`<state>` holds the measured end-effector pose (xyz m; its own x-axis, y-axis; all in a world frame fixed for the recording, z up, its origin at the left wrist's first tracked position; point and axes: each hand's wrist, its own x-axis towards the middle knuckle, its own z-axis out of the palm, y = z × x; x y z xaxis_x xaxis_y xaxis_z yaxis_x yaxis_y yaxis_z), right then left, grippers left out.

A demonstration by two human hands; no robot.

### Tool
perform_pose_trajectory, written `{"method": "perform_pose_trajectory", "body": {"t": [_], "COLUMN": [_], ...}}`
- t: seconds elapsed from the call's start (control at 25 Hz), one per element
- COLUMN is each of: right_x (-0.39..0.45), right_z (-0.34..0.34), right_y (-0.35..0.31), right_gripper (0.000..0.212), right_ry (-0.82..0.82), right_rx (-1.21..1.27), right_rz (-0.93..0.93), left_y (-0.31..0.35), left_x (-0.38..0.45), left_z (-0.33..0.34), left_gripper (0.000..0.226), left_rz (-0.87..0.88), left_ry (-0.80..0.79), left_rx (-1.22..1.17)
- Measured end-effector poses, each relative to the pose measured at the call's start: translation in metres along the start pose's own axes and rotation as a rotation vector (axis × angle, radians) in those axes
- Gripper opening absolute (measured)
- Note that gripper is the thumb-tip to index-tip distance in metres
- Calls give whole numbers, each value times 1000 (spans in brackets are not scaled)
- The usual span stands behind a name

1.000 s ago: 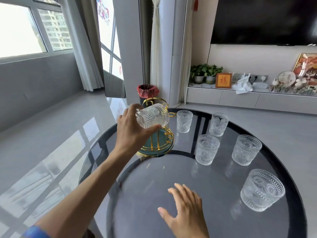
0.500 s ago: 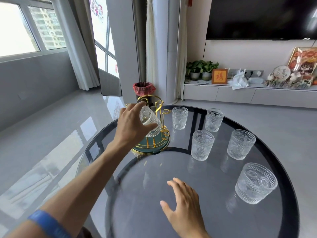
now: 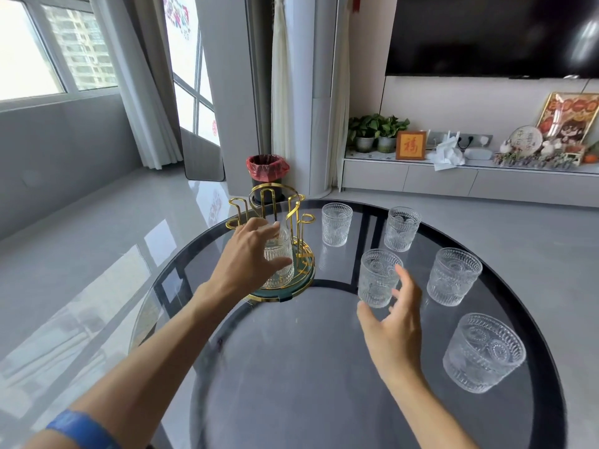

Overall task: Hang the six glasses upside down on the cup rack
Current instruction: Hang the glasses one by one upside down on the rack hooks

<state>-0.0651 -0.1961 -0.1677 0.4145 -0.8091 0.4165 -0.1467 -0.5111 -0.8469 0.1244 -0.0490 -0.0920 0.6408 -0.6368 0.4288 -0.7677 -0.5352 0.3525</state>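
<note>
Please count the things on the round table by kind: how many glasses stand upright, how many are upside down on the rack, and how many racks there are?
Upright glasses on the table: 5
Upside-down glass on the rack, under the left hand: 1
Gold cup rack: 1
Total: 7

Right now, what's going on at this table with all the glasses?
A person is loading a gold cup rack at the far left of a round glass table. The left hand holds one glass upside down on the rack. The right hand, fingers spread, reaches around the nearest middle glass without closing on it. Four other glasses, five in all, stand upright on the table, not yet hung.
</note>
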Motion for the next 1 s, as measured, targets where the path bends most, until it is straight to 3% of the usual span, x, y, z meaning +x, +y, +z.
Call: {"method": "perform_pose_trajectory", "body": {"t": [0.24,0.44,0.6,0.76,0.84,1.0], "right_x": [43,62,62,54,62,92], "right_z": [19,33,35,24,15,4], "right_y": [39,62,59,37,15,-34], "right_gripper": [102,93,78,73,72,63], "right_ry": [-77,-156,-106,-161,-225,-208], "right_rx": [6,-44,11,156,185,212], "right_rz": [333,425,394,259,169,57], "left_y": [0,-5,-7,-14,-18,-23], "left_x": [-11,-13,26,67,75,75], "left_z": [5,-4,-28,-33,-32,-33], "left_gripper": [70,64,51,53,53,62], "left_rz": [-26,-17,-1,21,13,89], "left_ry": [59,81,186,-22,-125,-151], "left_rx": [-21,-60,-72,90,49,116]}}
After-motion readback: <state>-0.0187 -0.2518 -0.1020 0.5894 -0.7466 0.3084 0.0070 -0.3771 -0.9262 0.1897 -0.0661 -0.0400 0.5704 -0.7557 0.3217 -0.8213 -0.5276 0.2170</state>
